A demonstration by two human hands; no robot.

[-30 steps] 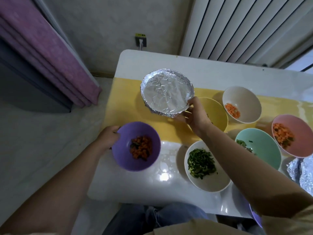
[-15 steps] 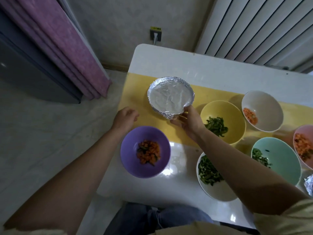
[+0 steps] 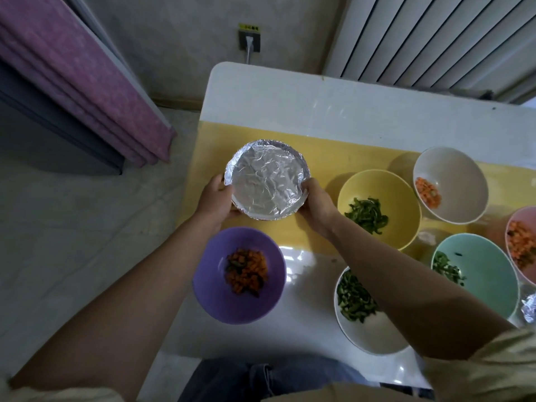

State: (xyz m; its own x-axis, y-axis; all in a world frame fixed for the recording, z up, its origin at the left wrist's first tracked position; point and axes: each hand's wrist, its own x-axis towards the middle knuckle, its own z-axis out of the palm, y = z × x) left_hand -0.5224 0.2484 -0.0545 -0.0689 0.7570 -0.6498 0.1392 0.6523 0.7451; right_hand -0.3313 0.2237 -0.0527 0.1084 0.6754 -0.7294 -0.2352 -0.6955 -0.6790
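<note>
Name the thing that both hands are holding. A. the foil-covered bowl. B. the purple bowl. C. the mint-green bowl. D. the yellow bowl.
A: the left hand and the right hand grip opposite sides of the foil-covered bowl, while the purple bowl sits nearer the person with no hand on it.

The foil-covered bowl (image 3: 266, 181) is round, its top sealed with crinkled silver foil folded down over the rim. Foil face up, it is over the yellow table strip (image 3: 342, 146), near the left edge, gripped at opposite sides by the left hand (image 3: 216, 198) and right hand (image 3: 316, 203)
</note>
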